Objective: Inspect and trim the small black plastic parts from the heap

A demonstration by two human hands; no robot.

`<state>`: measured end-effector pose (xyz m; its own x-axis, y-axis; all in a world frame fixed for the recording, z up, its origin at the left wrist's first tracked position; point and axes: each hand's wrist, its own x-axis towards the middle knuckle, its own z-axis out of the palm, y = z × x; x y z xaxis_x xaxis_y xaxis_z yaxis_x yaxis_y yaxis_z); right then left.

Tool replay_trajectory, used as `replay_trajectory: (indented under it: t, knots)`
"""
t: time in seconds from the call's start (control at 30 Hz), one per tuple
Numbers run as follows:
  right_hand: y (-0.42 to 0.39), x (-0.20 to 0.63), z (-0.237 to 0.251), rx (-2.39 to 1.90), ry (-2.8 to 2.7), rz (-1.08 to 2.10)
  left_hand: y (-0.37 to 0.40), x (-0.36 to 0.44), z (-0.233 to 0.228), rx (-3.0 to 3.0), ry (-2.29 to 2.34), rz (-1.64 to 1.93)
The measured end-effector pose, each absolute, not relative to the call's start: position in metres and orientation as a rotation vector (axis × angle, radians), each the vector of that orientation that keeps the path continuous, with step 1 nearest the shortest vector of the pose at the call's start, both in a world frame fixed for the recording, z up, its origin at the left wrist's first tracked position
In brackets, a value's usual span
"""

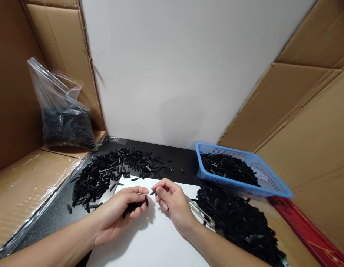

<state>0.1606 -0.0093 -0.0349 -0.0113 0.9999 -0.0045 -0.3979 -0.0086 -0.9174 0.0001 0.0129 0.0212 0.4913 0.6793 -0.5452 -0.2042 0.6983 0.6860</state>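
Piece (152, 193) in right hand (169, 195) over mostly bare white sheet (145, 243), near far edge

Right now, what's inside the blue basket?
The blue basket holds a heap of small black pieces. Whatever lies beneath the heap's top layer is covered and can't be seen.

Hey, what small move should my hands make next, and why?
I'd perhaps turn the small black piece to see its other side: your right hand pinches it over the white sheet, while your left hand cups a dark handful.
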Motion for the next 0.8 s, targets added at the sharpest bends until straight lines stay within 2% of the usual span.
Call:
replay_trajectory:
  t: [0.23,0.33,0.53,0.67,0.8]
  knots:
    - [-0.011,0.162,-0.024,-0.811,-0.825,1.515,0.013,-0.001,0.009,0.856,0.958,0.676]
    - [-0.007,0.167,-0.025,-0.883,-0.873,1.477,0.013,-0.002,0.009,0.976,1.000,0.680]
    - [-0.002,0.186,-0.021,-1.295,-1.395,1.079,0.023,-0.013,0.012,1.038,1.056,0.741]
    - [-0.006,0.190,-0.018,-1.359,-1.790,0.935,0.028,-0.016,0.012,1.012,1.043,0.749]
    - [-0.009,0.186,-0.022,-1.385,-1.829,0.847,0.023,-0.014,0.012,0.989,1.035,0.674]
